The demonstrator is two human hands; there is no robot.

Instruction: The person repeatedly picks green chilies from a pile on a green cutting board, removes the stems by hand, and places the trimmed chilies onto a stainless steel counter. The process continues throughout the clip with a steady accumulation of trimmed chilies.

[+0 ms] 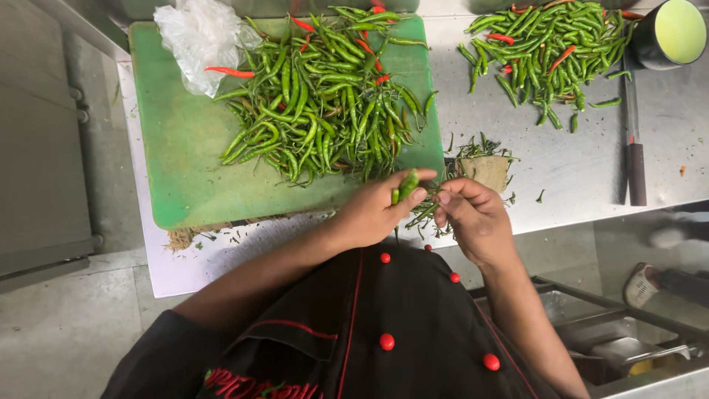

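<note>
Over the tabletop [576,170] edge, my left hand [373,214] pinches a green chili [407,182], right hand [476,218] clamped on more chilies [425,213], beside the green board [185,148].

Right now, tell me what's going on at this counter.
A person in a black jacket with red buttons stands at a steel counter. The left hand pinches a green chili in its grip, while the right hand pulls at the stems of a few more. A big pile of chilies lies on the green cutting board, a second pile to the right, plucked stems between.
</note>
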